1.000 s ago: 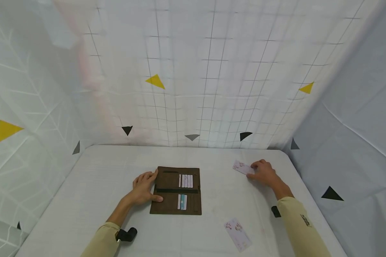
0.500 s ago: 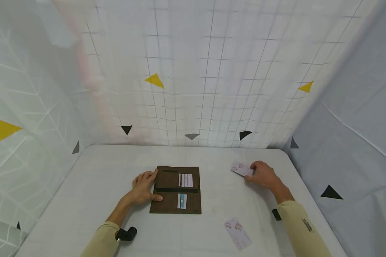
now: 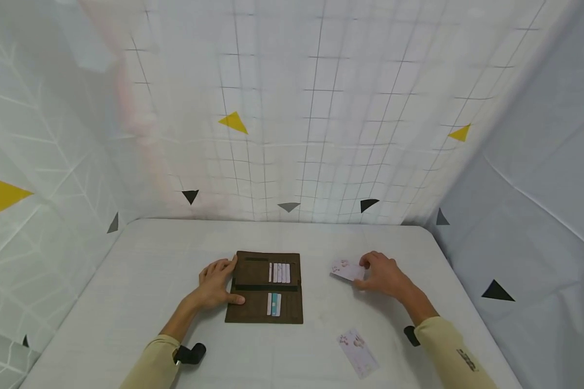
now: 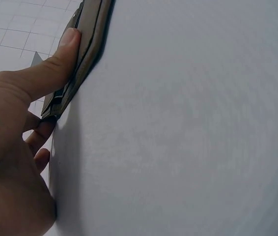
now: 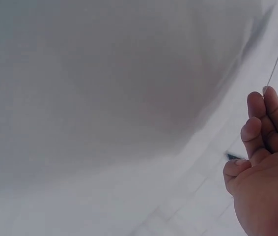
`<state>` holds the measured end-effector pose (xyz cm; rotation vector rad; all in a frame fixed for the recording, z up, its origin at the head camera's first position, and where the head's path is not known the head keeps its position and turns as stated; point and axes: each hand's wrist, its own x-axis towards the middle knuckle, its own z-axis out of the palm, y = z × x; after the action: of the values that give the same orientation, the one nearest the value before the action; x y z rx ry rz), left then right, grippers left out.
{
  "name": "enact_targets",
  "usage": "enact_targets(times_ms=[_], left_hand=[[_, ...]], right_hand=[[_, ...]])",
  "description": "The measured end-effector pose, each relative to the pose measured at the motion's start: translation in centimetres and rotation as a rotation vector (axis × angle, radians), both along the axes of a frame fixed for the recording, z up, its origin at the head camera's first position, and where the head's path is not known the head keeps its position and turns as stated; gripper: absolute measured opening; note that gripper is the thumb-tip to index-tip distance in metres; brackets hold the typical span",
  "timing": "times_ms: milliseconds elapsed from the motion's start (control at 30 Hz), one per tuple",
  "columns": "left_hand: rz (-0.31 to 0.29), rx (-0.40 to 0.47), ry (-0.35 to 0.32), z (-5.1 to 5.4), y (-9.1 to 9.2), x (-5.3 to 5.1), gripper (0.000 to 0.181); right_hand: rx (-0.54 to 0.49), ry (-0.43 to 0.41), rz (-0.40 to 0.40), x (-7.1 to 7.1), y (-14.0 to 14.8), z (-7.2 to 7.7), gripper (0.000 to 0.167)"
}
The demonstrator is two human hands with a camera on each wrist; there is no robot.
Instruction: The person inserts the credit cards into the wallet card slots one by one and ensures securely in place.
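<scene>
A brown wallet [image 3: 267, 319] lies spread out on the table, several cards [image 3: 279, 273] tucked into its upper slots and a few more [image 3: 274, 304] in the lower ones. My left hand [image 3: 215, 284] grips its left side, thumb on the lower flap and forefinger at the upper left corner; the left wrist view shows the thumb [image 4: 60, 56] on top of the wallet edge. To the wallet's right, my right hand [image 3: 385, 276] pinches a pale card with pink flowers [image 3: 345, 268] by its right end, tilted above the table. In the right wrist view this card appears only as a thin edge.
A second flowered card [image 3: 358, 354] lies flat near the front of the white table [image 3: 151, 254]. White sheeting with a grid [image 3: 292, 108] rises behind, and more sheeting stands at both sides.
My right hand has lifted the flowered card and carried it left toward the wallet. The left hand and the wallet stay in place.
</scene>
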<state>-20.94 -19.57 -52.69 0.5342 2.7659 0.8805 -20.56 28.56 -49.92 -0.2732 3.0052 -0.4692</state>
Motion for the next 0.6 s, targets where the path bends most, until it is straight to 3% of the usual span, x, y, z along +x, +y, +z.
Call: enact_targets(times_ms=[267, 600], left_hand=[[0.0, 0.005, -0.003, 0.1, 0.0, 0.1, 0.123], [-0.003, 0.008, 0.001, 0.0, 0.0, 0.1, 0.123]], right_hand=[[0.018, 0.024, 0.092, 1.8, -3.9, 0.9, 0.046], [0.016, 0.012, 0.141, 3.1, -7.0, 0.8, 0.044]])
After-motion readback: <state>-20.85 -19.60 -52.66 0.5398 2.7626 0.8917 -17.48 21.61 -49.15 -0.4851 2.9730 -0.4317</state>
